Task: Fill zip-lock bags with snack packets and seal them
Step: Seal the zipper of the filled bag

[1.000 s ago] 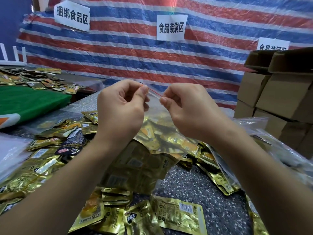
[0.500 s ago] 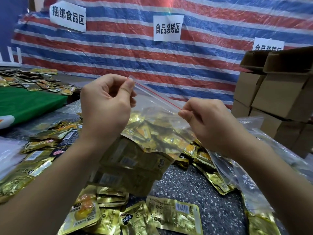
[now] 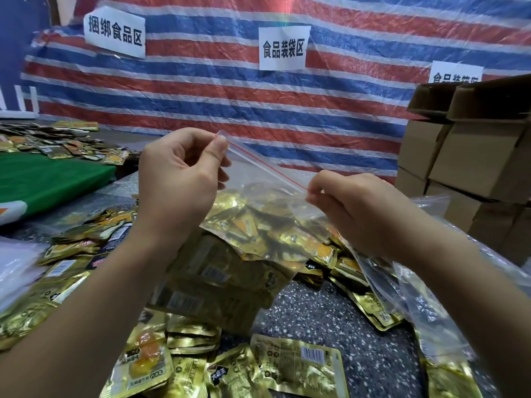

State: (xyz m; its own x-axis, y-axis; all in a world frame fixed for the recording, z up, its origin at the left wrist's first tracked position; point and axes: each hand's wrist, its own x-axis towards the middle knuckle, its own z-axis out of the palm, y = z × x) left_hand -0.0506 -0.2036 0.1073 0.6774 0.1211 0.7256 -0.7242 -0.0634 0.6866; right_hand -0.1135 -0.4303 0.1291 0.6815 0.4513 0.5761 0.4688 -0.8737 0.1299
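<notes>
A clear zip-lock bag point(image 3: 230, 277) with a red seal line hangs above the table, holding several gold snack packets. My left hand point(image 3: 178, 185) pinches the bag's top left corner. My right hand point(image 3: 353, 214) pinches the seal strip at its right end, lower than the left. The red line runs taut between both hands. Loose gold snack packets point(image 3: 298, 366) lie on the speckled table below.
More gold packets point(image 3: 71, 254) are heaped at the left. Empty clear bags point(image 3: 431, 297) lie at the right. Cardboard boxes point(image 3: 474, 156) are stacked at the far right. A green cloth point(image 3: 48, 179) and further packets sit at the left, before a striped tarp wall.
My hands were close together at the middle of the seal. My right hand has slid right and down along the strip while my left moved left to the corner.
</notes>
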